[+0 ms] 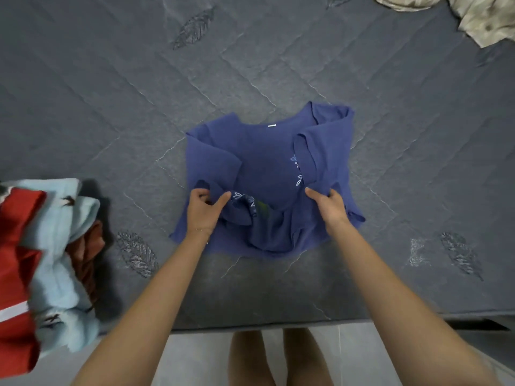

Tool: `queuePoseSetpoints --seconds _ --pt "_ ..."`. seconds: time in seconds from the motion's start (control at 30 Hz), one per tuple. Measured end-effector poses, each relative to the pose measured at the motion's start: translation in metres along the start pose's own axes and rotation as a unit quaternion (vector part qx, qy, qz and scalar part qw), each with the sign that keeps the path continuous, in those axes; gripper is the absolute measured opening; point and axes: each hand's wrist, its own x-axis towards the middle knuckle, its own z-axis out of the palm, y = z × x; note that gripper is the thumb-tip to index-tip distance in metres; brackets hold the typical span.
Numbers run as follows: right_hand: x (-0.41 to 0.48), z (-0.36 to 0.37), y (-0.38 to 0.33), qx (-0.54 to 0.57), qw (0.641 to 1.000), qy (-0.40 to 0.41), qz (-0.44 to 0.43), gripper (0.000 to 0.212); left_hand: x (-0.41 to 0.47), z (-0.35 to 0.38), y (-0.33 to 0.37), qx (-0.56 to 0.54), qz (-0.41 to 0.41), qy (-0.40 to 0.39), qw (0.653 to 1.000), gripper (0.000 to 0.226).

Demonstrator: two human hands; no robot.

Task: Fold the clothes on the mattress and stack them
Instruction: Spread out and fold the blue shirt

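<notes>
Blue shirt: here it is, the blue shirt (264, 162), lying in the middle of the grey quilted mattress (111, 93), neckline pointing away from the person, with a small white tag showing at the collar.
Sleeves: both are turned in over the body. The one on the right lies folded inward beside a line of pale printed marks, and the one on the left slants across the chest.
Left hand: the left hand (202, 211) is down at the shirt's lower left, fingers and thumb curled tight round a bunch of cloth that stands up in a ridge.
Right hand: the right hand (327, 206) is at the lower right, thumb and fingers pinching a fold of the same fabric, just below the printed marks.
Between the hands: the lower part of the shirt sags and crumples, and a pale leaf-like print and a greenish patch peek out. It is too blurred here to tell what the print shows.
Pile at left: clothes are heaped at the mattress's left side, well apart from the shirt. A red garment (16, 218) is outermost, a light blue garment (55, 246) lies against it, and a rust-brown garment (89, 254) pokes out beneath the blue.
Far right corner: a crumpled beige cloth (487, 18) lies well apart from everything else.
Below: pale floor tiles (195, 358) run past the mattress's near edge, and the person's bare legs (248, 358) stand there.
</notes>
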Motion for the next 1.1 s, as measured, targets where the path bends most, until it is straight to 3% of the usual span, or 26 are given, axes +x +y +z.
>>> queuePoseSetpoints --seconds 0.13,0.2,0.23,0.33,0.4,0.47,0.6,0.67,0.77,0.9,1.0,1.1 --pt "0.004 0.008 -0.002 -0.064 0.998 -0.021 0.006 0.02 -0.004 -0.003 -0.008 0.133 -0.002 -0.029 0.991 0.035" --pt "0.007 0.012 -0.008 -0.063 0.998 -0.026 0.009 0.023 -0.002 -0.001 -0.008 0.152 -0.035 -0.026 0.987 0.02" --pt "0.009 0.013 -0.012 -0.06 0.998 -0.026 0.008 0.022 -0.001 0.001 -0.003 0.122 -0.062 -0.016 0.99 0.011" --pt "0.018 0.017 -0.029 0.013 0.998 -0.049 0.046 0.017 0.003 0.012 0.014 -0.052 -0.12 0.006 0.991 0.036" --pt "0.026 0.017 -0.041 0.11 0.99 -0.042 0.074 0.022 0.009 0.016 0.029 -0.153 -0.12 0.033 0.98 0.028" --pt "0.042 0.015 -0.057 0.201 0.975 -0.005 0.092 0.035 0.025 0.019 0.045 -0.27 -0.132 0.071 0.951 0.017" --pt "0.072 0.014 -0.093 0.285 0.953 0.059 0.079 0.041 0.057 0.023 0.081 -0.501 -0.149 0.113 0.845 0.014" --pt "0.086 0.017 -0.108 0.29 0.952 0.076 0.056 0.038 0.073 0.024 0.094 -0.532 -0.146 0.129 0.824 0.014" --pt "0.105 0.022 -0.127 0.302 0.948 0.088 0.047 0.035 0.096 0.023 0.104 -0.564 -0.173 0.16 0.792 0.034" --pt "0.12 0.03 -0.144 0.299 0.952 0.052 0.026 0.035 0.119 0.02 0.114 -0.578 -0.178 0.162 0.78 0.046" --pt "0.129 0.038 -0.146 0.235 0.97 0.055 -0.017 0.017 0.13 0.019 0.112 -0.579 -0.154 0.182 0.779 0.047" --pt "0.135 0.038 -0.145 0.154 0.983 0.068 -0.069 0.02 0.127 0.023 0.106 -0.505 -0.117 0.135 0.844 0.013"
